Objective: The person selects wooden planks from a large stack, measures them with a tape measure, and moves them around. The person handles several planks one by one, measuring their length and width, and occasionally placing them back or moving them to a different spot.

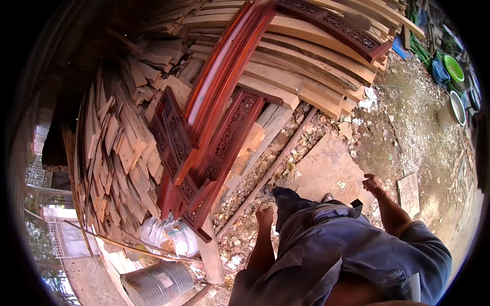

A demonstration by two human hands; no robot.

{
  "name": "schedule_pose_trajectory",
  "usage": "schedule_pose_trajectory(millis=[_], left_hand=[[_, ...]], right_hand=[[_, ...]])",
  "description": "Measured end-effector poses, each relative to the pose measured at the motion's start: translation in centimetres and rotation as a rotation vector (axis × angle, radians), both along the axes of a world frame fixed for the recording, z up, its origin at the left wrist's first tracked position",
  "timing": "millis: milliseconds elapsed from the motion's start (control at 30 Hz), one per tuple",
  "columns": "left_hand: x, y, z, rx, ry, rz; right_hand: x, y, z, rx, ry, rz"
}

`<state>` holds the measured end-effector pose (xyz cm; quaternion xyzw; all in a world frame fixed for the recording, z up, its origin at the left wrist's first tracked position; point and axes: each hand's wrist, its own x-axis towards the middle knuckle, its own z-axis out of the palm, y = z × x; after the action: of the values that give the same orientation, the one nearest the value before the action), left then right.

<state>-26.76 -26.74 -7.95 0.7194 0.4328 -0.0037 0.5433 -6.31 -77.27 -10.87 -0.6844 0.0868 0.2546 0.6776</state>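
Note:
Both arms hang beside my body, away from the wood. My left hand [265,215] is loosely curled into a fist with nothing visible in it. Off to the right, my right hand [373,184] has its fingers half bent and a little apart, holding nothing. Ahead of me, dark red furniture parts rest on stacked timber. They include long red rails [217,84], a carved openwork panel [238,121], more carved pieces [178,137] at the lower left, and another carved board [339,26] at the top. Neither hand touches them.
Sawn planks [311,66] are piled behind, with rough offcuts [115,137] heaped at the left. A white sack [176,237] and a metal drum [158,283] stand lower left. A pole [270,173] lies across chip-strewn ground. Buckets [450,112] and a green basin [453,68] are far right.

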Motion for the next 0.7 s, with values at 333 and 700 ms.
schedule_pose_trajectory(millis=[333, 700], left_hand=[[6.6, -5.5, -1.3, 0.261, -0.001, -0.414], [20.0, -6.7, -4.0, 0.293, 0.066, -0.791]], right_hand=[[-15.5, -11.8, 0.5, -0.578, 0.625, -0.330], [-2.2, -2.1, -0.7, -0.216, 0.167, -0.080]])
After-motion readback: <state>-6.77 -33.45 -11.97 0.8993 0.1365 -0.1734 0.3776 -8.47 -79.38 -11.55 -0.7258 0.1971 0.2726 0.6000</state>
